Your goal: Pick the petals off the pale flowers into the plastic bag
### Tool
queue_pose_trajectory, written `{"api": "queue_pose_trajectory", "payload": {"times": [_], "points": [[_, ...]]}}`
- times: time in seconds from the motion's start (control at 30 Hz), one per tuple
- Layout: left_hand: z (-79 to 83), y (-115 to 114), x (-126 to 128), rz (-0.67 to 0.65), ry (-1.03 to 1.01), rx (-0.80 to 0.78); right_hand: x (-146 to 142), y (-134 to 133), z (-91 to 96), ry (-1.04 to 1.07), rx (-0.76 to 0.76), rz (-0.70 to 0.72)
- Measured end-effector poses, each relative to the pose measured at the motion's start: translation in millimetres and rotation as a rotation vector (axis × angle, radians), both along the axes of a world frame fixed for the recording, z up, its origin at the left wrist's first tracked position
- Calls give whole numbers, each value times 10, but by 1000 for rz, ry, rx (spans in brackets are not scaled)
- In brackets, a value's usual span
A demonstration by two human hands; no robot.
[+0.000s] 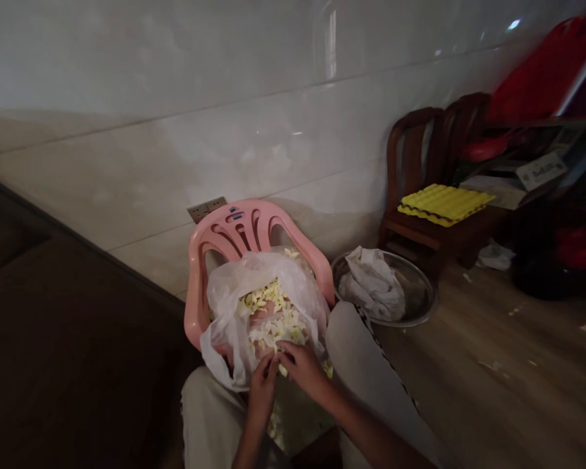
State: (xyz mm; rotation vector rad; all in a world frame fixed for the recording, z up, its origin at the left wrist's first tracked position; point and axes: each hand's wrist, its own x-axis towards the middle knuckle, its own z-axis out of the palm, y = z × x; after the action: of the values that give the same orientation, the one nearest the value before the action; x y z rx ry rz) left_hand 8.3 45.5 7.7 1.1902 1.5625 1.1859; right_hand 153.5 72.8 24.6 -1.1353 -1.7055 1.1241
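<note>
A small pink plastic chair [209, 260] stands in front of me against the tiled wall. On its seat lies an open clear plastic bag [229, 306] holding several pale yellow pieces [273, 312]. My left hand [264, 384] and my right hand [303, 368] meet at the bag's near edge, fingers curled together around one small pale piece [282, 370] between them. My knees in light trousers [351, 345] sit either side of the chair.
A metal basin [420, 293] with a crumpled white bag [374, 283] rests on the wooden floor to the right. Behind it a dark wooden chair [415, 156] carries a yellow tray [444, 203]. Red items and clutter fill the right corner. A wall socket [206, 209] sits behind the pink chair.
</note>
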Motion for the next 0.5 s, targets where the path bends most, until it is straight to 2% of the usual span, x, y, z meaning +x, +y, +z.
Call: {"api": "queue_pose_trajectory", "payload": {"times": [0.27, 0.37, 0.5], "points": [[4, -22, 44, -16, 1, -9, 17, 12, 25, -103, 145, -64], [-12, -20, 44, -16, 1, 4, 10, 16, 7, -114, 150, -72], [-18, -34, 46, -38, 21, -3, 5, 60, -64, -9, 97, -65]]}}
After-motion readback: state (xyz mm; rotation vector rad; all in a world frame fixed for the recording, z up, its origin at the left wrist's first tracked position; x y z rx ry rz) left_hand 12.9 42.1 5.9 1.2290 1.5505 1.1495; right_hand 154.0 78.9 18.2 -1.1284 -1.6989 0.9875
